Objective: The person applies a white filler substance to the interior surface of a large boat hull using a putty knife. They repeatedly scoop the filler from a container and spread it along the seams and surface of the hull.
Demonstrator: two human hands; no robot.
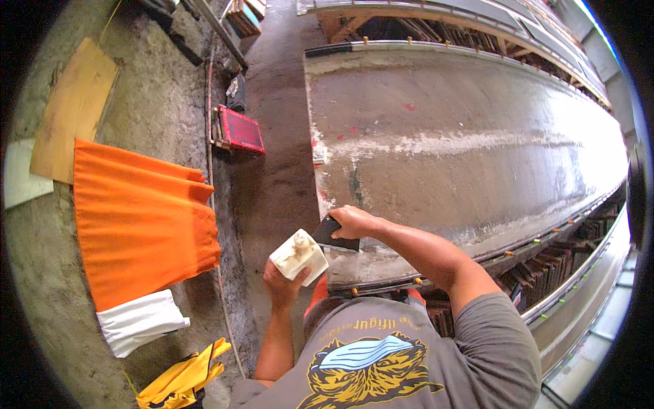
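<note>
My left hand point(281, 285) grips a white, square-sided container point(315, 267) from below, just off the near left corner of a long table point(436, 88). Brownish smears mark the container's upper face. In my right hand point(351, 221) is a flat black scraper point(328, 234), its blade tilted over the table's corner and close beside the container. Whether blade and container touch, I cannot tell. Pale streaks, red flecks and a dark green smear show on the grey-brown tabletop.
To the left hang an orange cloth point(143, 225), a white cloth point(139, 320) and a yellow garment point(180, 382). A red-framed panel point(242, 129) stands beyond the walkway. Small orange knobs line the table's long edges. Another long table point(579, 334) runs along the right.
</note>
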